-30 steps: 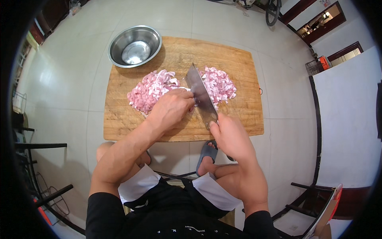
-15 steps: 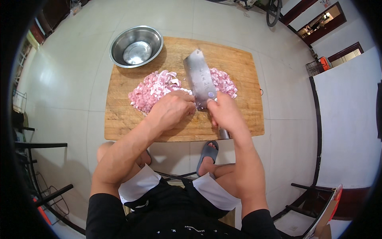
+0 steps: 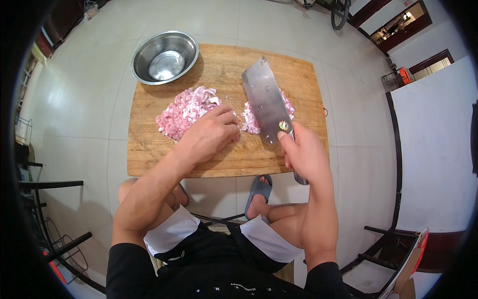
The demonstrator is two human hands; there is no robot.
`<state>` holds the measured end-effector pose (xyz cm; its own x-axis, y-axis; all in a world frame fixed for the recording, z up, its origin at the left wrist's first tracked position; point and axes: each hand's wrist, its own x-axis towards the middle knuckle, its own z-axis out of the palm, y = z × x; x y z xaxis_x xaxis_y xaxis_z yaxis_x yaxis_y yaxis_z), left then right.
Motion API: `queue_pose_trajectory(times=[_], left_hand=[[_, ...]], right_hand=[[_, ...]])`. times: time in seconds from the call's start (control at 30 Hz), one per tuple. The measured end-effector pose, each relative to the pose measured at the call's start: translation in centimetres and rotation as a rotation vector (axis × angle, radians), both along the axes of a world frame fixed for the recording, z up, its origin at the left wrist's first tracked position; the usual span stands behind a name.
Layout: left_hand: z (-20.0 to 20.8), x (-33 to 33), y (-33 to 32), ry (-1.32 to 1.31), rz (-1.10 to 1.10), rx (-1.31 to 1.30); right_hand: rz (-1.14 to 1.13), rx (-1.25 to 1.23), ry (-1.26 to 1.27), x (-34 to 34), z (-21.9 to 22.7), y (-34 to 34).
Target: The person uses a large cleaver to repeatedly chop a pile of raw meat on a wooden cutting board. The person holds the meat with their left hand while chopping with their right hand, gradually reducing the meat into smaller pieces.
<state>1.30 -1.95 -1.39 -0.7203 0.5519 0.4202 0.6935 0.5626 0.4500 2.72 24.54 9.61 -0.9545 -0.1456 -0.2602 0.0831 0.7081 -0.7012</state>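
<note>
Over the board [image 3: 295, 74], the cleaver [image 3: 265, 99] hides some meat [image 3: 250, 121].

Bright light, glare on floor [image 3: 82, 107]

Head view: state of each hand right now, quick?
Left hand: fingers curled beside the left pile of diced meat; whether its grip holds anything cannot be told.
Right hand: closed, holding the cleaver.

A broad grey metal cleaver [image 3: 268, 102] slants in view, its squarish tip away from the person. Left of the cleaver lies a larger heap of diced pink-and-white meat [image 3: 183, 113]; a second chopped heap [image 3: 250, 121] shows partly hidden behind its blade.
</note>
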Motion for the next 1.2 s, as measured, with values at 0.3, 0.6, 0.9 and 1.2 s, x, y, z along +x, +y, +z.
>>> queue_pose_trajectory(times=[0.3, 0.6, 0.9, 1.2], left_hand=[[0.9, 0.6, 0.2, -0.157, 0.075, -0.045], [0.3, 0.4, 0.7, -0.074, 0.096, -0.01], [0.9, 0.0, 0.7, -0.117, 0.051, -0.03], [0.2, 0.5, 1.0, -0.11, 0.11, 0.039]], right_hand=[[0.141, 0.266, 0.124, 3.7, -0.2, -0.4], [0.15, 0.363, 0.064, 3.6, -0.3, -0.9], [0.226, 0.303, 0.178, -1.0, -2.7, -5.5], [0.183, 0.225, 0.154, -1.9, -3.6, -3.5]])
